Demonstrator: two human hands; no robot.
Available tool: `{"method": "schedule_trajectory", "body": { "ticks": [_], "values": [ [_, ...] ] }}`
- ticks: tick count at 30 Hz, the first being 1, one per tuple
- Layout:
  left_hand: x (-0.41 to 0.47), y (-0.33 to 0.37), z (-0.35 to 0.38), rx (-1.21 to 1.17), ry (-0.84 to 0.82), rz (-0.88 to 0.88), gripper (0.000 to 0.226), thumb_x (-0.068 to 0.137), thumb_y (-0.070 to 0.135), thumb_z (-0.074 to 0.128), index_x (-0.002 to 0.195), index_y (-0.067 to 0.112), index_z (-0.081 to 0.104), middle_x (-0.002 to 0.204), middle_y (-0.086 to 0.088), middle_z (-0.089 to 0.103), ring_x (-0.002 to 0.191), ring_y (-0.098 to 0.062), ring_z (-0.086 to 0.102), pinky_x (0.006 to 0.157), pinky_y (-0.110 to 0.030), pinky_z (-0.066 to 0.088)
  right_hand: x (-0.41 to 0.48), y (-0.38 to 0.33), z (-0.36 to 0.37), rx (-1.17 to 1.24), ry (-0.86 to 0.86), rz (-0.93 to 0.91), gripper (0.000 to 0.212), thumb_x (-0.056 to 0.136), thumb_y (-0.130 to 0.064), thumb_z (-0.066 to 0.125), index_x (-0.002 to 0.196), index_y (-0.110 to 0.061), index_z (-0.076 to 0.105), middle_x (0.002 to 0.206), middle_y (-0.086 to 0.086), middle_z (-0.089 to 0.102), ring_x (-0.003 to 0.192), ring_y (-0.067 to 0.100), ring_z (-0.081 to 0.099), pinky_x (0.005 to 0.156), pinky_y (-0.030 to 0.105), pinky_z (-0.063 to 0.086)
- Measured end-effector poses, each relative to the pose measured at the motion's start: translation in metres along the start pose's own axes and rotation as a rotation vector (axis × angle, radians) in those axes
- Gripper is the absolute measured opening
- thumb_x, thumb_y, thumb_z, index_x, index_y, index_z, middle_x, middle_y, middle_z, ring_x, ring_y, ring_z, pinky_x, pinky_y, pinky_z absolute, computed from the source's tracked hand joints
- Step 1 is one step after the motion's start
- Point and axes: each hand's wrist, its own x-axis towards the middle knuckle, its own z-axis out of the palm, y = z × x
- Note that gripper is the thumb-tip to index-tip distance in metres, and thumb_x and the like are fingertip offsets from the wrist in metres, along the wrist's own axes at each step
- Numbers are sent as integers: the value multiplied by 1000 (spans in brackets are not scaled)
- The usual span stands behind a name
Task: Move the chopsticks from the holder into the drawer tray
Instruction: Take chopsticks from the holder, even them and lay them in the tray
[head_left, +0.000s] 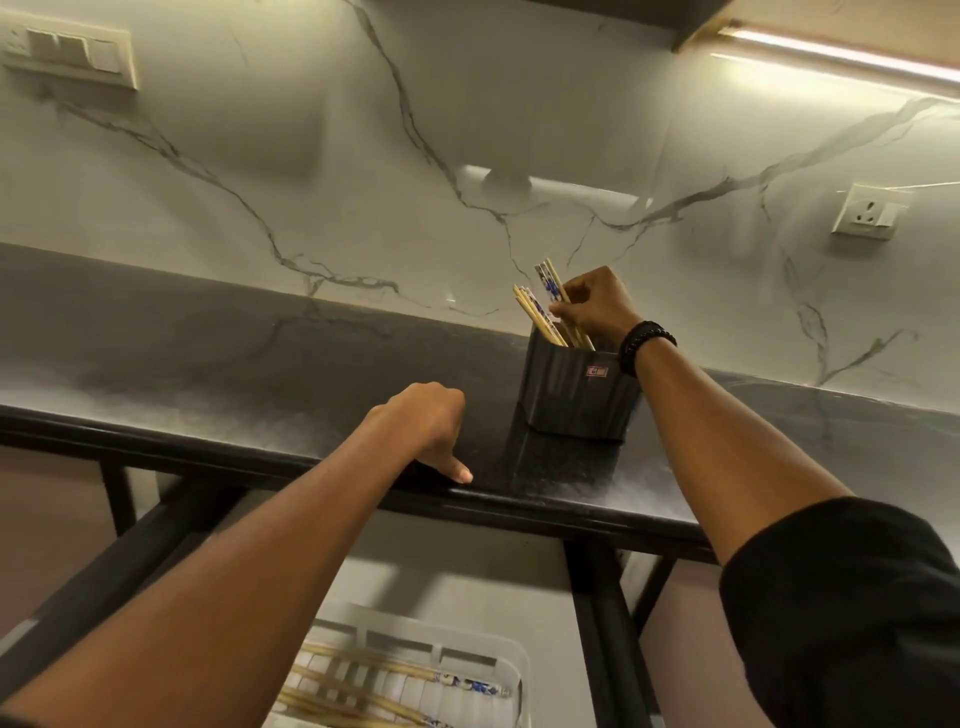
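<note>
Nearest the camera, at the bottom edge of the view, the white drawer tray (511, 670) sits in the open drawer below the countertop. Several chopsticks in the tray (363, 670) already lie lengthwise in it; the exact count cannot be determined, since the left forearm covers part of the tray. This portion of the transfer is judged complete.

Further out, the left hand (421, 423) rests on the front edge of the dark countertop (208, 364). Its fingers are curled loosely, the thumb lies flat on the edge, and it holds nothing.

Beyond it, the dark ribbed holder (576, 400) stands upright on the countertop, near the marble backsplash (363, 156). A bundle of chopsticks in the holder (537, 312) remains there, leaning left. The right hand (597, 306), with a black bracelet (647, 343) at the wrist, is pinched around a few of them above the rim; the lower ends are still inside the holder.

Judgement: the task is partly done. The gripped chopsticks and the rest of the bundle remain to be moved.
</note>
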Motion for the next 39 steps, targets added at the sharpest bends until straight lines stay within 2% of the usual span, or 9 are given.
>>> {"method": "schedule_trajectory", "body": {
  "ticks": [4,8,13,20,25,30,33,36,39],
  "values": [
    [1,-2,2,27,-6,3,42,73,50,79,71,12,63,72,-2,61,79,-24,63,86,-44,56,-7,-10,-14,35,59,-36,26,88,-14,70,109,2,70,97,18,72,74,17,62,63,14,46],
    [-2,-4,7,81,42,37,44,75,53,76,62,17,53,68,1,58,78,-22,61,86,-41,54,-16,-25,-31,44,92,-115,28,88,-14,70,111,2,70,101,16,73,79,16,61,65,11,43],
    [-10,-7,15,53,111,65,44,80,50,72,61,19,48,65,2,57,74,-19,59,80,-37,54,-37,-45,-42,39,108,-209,28,88,-14,70,111,0,70,99,16,74,83,30,67,82,31,55],
    [-33,-2,30,-6,230,3,38,88,48,64,70,14,59,74,-3,65,72,-16,61,68,-28,49,-92,-69,-34,21,68,-407,23,89,-10,69,109,-1,72,93,19,74,82,34,69,82,46,56],
    [-46,0,41,-50,330,-33,37,90,45,62,79,10,69,75,-4,68,72,-16,63,72,-30,53,-141,-85,-22,0,-5,-557,23,90,-4,65,112,-2,70,101,18,74,90,26,71,86,40,57],
    [-57,-11,64,-283,510,88,28,90,41,63,70,22,67,65,9,64,60,-3,56,64,-21,43,-185,-85,-1,-92,-90,-664,26,93,-5,60,117,-6,67,107,14,73,93,20,70,87,31,56],
    [-67,-17,86,-533,726,184,22,88,33,68,100,15,75,90,6,74,80,0,64,79,-25,53,-203,-80,13,-38,-103,-649,25,92,-5,61,116,-5,68,110,12,73,100,19,70,90,31,56],
    [-74,-20,93,-681,732,274,32,84,26,73,114,15,71,107,5,73,99,-4,66,88,-22,52,-212,-76,23,22,-99,-615,23,92,-7,62,113,-5,70,103,10,74,93,16,70,86,30,56],
    [-78,-18,83,-686,743,383,13,84,20,73,96,24,71,82,19,69,78,7,65,73,-9,48,-220,-76,35,73,-139,-557,25,92,-5,62,115,-9,71,104,7,74,94,13,70,87,29,57]
  ]
}}
